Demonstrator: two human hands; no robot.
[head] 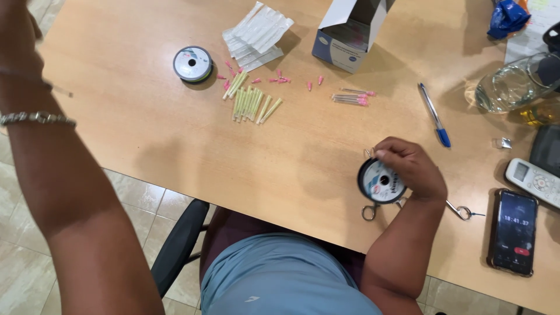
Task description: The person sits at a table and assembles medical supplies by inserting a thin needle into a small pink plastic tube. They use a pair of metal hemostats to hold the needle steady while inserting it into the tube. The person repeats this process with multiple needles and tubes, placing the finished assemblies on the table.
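My right hand [411, 169] rests on the wooden table [146, 128] near its front edge, fingers closed on a small round spool [379, 182] with a white label and dark rim. Metal ring handles of a scissor-like tool [369, 211] stick out from under this hand, and a second ring [464, 211] lies to its right. My left arm is raised at the far left, with a chain bracelet on the wrist. Only the edge of my left hand [14, 29] shows at the top left corner; its fingers are cut off.
A second spool [192, 63], a pile of yellow-green tubes [251, 102], scattered pink caps [280, 79], pink-hubbed needles [352, 98], clear packets [256, 35] and an open box [350, 32] lie farther back. At right are a pen [434, 114], glass bottle [513, 84], remote [534, 182] and phone [513, 231].
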